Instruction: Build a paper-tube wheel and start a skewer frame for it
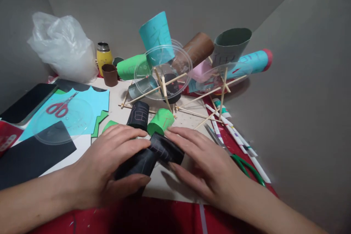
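Note:
My left hand (106,161) curls around a larger black paper tube (139,164), thumb below and fingers above. Between the fingertips and thumb of my right hand (200,157) is a smaller black paper tube (171,150) with faint drawn lines, lying tilted against the larger one. Just beyond my fingertips stand a bright green paper tube (161,120) and another black tube (138,114) with window-like lines. Farther back, wooden sticks (153,92) and clear plastic discs (136,69) form a structure carrying a light-blue tube (156,36) and a brown tube (197,49).
Green-handled scissors (246,168) and several white markers (241,142) lie right of the beige board (175,186). Red-handled scissors (59,109) rest on blue paper (82,104) at left. A yellow bottle (104,55) and plastic bag (63,47) stand behind.

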The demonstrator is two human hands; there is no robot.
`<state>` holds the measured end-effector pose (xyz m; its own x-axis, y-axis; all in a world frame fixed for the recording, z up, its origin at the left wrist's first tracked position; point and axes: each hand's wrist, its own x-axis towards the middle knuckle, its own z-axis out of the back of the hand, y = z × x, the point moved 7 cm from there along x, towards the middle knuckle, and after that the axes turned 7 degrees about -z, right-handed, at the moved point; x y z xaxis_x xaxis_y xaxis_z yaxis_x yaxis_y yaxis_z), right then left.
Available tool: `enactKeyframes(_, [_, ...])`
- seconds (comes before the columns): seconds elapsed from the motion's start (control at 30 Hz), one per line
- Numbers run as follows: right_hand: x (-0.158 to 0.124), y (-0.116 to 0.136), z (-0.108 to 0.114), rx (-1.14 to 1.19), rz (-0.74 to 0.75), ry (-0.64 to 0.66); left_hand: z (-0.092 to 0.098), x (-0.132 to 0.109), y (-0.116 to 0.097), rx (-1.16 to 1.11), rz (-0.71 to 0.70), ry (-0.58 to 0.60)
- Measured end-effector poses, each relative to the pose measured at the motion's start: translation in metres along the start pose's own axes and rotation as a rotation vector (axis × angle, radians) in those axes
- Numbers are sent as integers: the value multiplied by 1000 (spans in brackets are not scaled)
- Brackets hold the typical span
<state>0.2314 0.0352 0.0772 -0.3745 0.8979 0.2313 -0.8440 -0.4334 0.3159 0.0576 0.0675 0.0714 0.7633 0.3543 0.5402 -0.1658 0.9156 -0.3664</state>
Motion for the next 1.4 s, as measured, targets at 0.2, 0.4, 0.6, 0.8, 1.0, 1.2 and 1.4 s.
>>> enactKeyframes(0.2, [0, 18, -25, -145, 157, 63, -15, -19, -19, 39, 12, 125])
enactKeyframes(0.4, [-4, 14, -43, -180, 168, 84, -41, -26, -24, 125, 41, 372])
enactKeyframes(0.6, [-7, 16, -24, -74, 158, 26, -36, -30, -23, 144, 23, 350])
enactKeyframes(0.8, [7, -6, 5, 1, 65, -186, 0, -16, 5, 192, 83, 159])
enactKeyframes(1.0, [30, -36, -16, -35, -13, -104, 4, 11, 62, 179, 246, 184])
enactKeyframes(1.2, [39, -55, -27, 8, -103, -43, -9, 23, 84, 75, 393, 218])
enactKeyframes(1.4, [43, -65, -35, 93, -104, -20, -14, 18, 90, 23, 482, 244])
